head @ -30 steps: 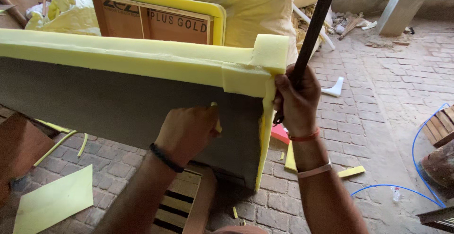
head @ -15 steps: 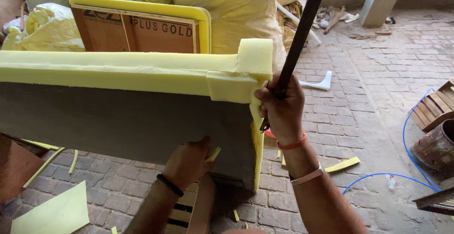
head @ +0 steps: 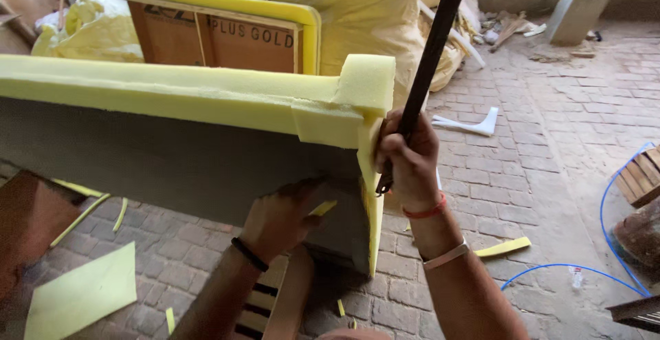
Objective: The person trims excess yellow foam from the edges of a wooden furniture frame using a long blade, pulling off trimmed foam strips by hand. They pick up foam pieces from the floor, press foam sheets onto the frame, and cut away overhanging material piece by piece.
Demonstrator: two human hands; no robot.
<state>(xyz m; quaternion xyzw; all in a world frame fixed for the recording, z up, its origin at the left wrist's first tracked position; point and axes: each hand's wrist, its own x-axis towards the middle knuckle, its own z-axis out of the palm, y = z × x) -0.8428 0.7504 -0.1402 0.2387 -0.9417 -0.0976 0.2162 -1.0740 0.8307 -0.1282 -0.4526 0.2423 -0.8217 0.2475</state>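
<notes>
A long grey board edged with yellow foam stands on its side in front of me. My right hand grips a long black rod that rises up out of view, held against the foam strip on the board's right end. My left hand presses flat on the grey face near the lower right corner, a small yellow foam scrap at its fingertips. Both wrists wear bands.
A second foam-edged brown panel leans behind, against big yellow foam-filled bags. Foam offcuts lie on the brick floor. A wooden slatted piece sits below me. At right lie a blue hose and a wooden frame.
My left hand has slid down the grey face toward the lower right corner. The right hand keeps its grip on the rod, and my view has shifted slightly.
</notes>
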